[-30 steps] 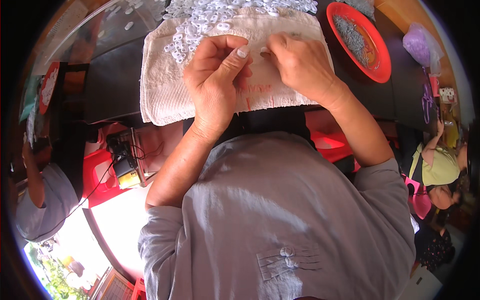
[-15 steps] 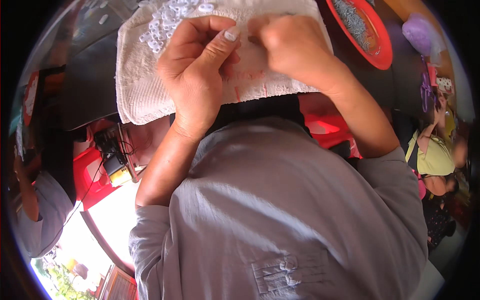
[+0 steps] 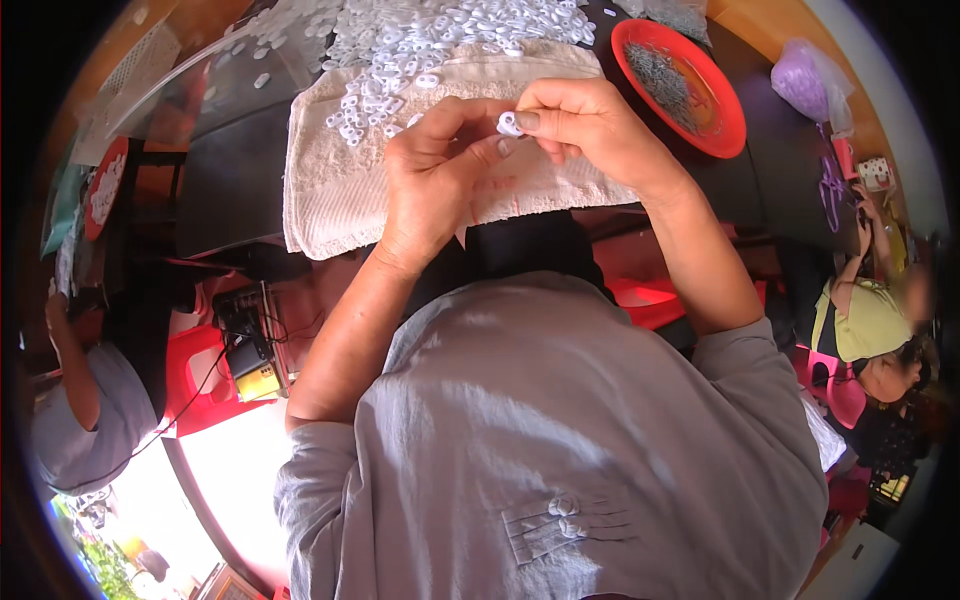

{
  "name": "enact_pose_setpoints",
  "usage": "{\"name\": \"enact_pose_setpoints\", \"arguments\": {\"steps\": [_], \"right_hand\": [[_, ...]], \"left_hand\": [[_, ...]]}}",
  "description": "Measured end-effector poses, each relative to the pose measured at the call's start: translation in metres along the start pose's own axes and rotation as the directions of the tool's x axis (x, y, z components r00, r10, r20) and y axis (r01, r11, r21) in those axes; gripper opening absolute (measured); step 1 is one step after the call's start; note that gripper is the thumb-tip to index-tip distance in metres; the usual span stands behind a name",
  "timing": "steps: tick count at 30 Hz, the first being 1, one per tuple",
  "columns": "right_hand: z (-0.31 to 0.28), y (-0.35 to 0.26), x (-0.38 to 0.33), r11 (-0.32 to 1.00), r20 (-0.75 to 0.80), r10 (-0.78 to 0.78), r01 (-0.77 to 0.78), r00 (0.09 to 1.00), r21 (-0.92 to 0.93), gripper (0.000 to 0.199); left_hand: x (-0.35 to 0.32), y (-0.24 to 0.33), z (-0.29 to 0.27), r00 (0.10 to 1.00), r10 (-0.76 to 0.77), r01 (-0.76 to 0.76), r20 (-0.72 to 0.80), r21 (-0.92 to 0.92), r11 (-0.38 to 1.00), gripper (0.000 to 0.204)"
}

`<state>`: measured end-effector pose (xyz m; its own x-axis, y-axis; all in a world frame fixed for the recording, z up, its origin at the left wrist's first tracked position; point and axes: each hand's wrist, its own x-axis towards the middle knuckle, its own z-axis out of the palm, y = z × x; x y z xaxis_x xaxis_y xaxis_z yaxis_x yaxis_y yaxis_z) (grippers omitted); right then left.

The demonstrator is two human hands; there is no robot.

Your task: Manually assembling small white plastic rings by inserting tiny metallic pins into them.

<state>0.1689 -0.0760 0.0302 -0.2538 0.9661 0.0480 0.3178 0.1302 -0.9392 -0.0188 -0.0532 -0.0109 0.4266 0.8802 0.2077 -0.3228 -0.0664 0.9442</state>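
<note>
Both of my hands meet over a cream towel (image 3: pixel 345 205). Between their fingertips is a small white plastic piece (image 3: pixel 508 124), rounded, with what looks like a hole in it. My right hand (image 3: pixel 595 125) pinches it from the right, thumb on top. The fingers of my left hand (image 3: pixel 435 175) are closed on its left side, thumb stretched toward it. Whatever else the fingers might hold is hidden. Just beyond my left hand, loose white oval plastic pieces (image 3: pixel 375 105) with holes lie on the towel, spreading from a large heap (image 3: pixel 450 35) at the far side.
To the right, a red oval plate (image 3: pixel 727 110) holds many thin grey metal pins (image 3: pixel 660 85). The dark table (image 3: pixel 235 180) stretches under the towel. A purple bag (image 3: pixel 800 80) sits at the far right. Co-workers are at both sides: a grey sleeve (image 3: pixel 95 420) left, a yellow-green top (image 3: pixel 865 315) right.
My right hand has come in toward my left, and the white piece now shows between them. The view has shifted, bringing more of the heap and the plate into sight.
</note>
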Motion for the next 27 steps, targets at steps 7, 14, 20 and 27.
{"name": "enact_pose_setpoints", "arguments": {"steps": [7, 14, 20, 27], "right_hand": [[-0.001, 0.005, -0.003, 0.991, 0.032, 0.059, -0.062, 0.998, 0.117, 0.022], [0.008, 0.005, -0.005, 0.964, 0.064, 0.111, -0.123, 0.992, 0.237, 0.019], [-0.016, 0.005, 0.001, 0.993, -0.230, 0.010, 0.018, 0.973, 0.118, 0.016], [-0.043, 0.026, -0.006, 0.761, -0.266, -0.333, 0.092, 0.905, -0.642, 0.010]], "left_hand": [[-0.002, -0.007, -0.002, 0.997, 0.040, -0.041, 0.063, 0.017, 0.999, 0.026], [-0.008, -0.007, -0.003, 0.990, 0.115, -0.128, 0.079, 0.189, 0.974, 0.021], [-0.011, 0.030, -0.003, 0.950, 0.203, -0.200, -0.237, 0.034, 0.979, 0.019], [0.058, 0.166, -0.083, 0.753, 0.644, -0.583, -0.134, 0.316, 0.748, 0.009]]}}
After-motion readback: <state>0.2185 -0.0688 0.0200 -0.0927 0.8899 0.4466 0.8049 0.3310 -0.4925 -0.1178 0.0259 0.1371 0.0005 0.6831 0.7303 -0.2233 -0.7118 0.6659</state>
